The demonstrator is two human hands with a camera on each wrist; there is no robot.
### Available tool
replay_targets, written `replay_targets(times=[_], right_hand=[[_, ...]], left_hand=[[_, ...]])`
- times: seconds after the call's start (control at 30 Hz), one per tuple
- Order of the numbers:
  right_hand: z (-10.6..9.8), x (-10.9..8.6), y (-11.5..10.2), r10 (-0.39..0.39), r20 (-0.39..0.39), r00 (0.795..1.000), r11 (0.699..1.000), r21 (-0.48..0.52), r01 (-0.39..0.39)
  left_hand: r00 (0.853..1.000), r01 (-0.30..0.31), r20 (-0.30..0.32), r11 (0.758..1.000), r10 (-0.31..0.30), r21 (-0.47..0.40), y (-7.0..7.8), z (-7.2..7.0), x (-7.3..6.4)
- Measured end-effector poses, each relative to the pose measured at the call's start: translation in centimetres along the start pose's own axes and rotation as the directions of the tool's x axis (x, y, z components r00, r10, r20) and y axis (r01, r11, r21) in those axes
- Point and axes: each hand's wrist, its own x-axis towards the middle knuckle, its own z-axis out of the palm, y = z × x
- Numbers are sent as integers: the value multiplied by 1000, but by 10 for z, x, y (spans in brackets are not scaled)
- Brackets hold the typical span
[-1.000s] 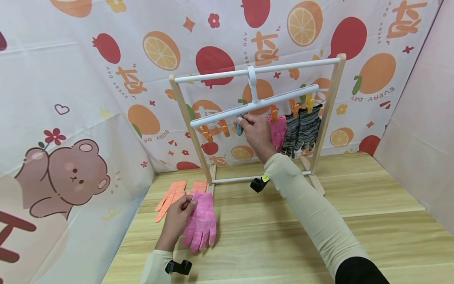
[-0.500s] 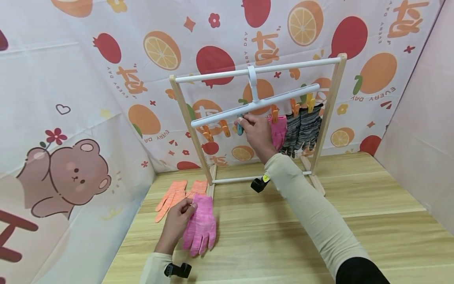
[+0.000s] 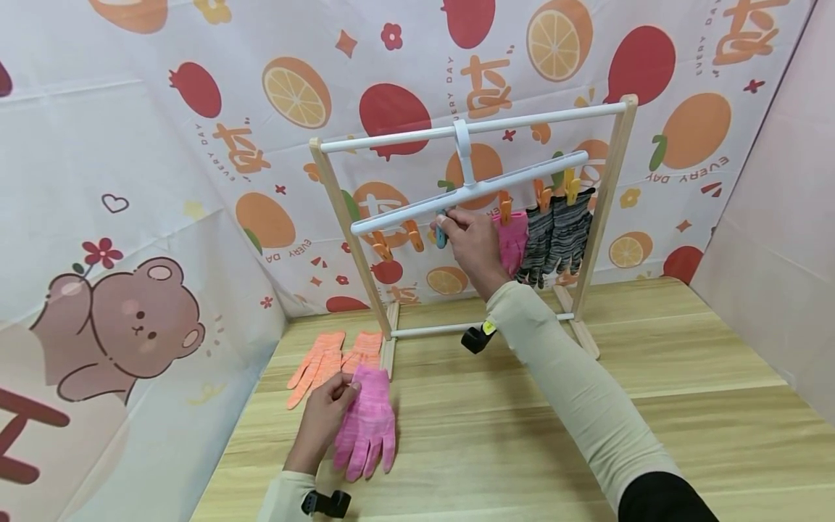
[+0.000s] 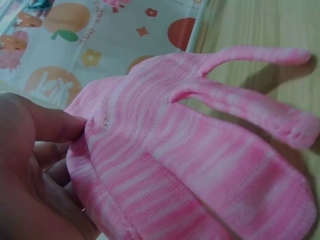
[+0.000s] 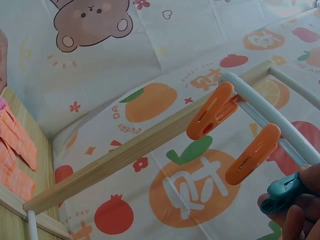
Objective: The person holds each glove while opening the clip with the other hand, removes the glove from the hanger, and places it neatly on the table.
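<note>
My left hand [image 3: 321, 417] pinches the cuff edge of a pink knitted glove [image 3: 368, 424], whose fingers hang down over the table. In the left wrist view the thumb presses on the pink glove [image 4: 150, 140] near its cuff. Up at the hanger [image 3: 470, 193], my right hand [image 3: 475, 245] grips a blue-green clothespin [image 3: 441, 230] between thumb and fingers. The right wrist view shows this clothespin [image 5: 285, 192] just under the bar, beside two orange clothespins [image 5: 252, 154] that hold nothing. To the right hang another pink glove [image 3: 512, 243] and two grey-black gloves [image 3: 569, 228], clipped by orange and yellow clothespins.
A wooden rack [image 3: 346, 232] with white rods carries the tilted hanger. Two orange gloves [image 3: 317, 366] lie on the table [image 3: 496, 435] at the left, by the rack's foot. A fruit-printed cloth [image 3: 394, 43] stands behind the rack.
My left hand has lowered slightly toward me with the pink glove. The right hand stays at the blue-green clothespin, and the hung gloves look the same.
</note>
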Motion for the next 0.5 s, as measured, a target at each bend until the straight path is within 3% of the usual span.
replay_targets(times=[0.5], right_hand=[[0,0,-2,-13,-9,1000,999,-50,12]], left_hand=[[998,48,33,995,-51,82,-13,-3,-4]])
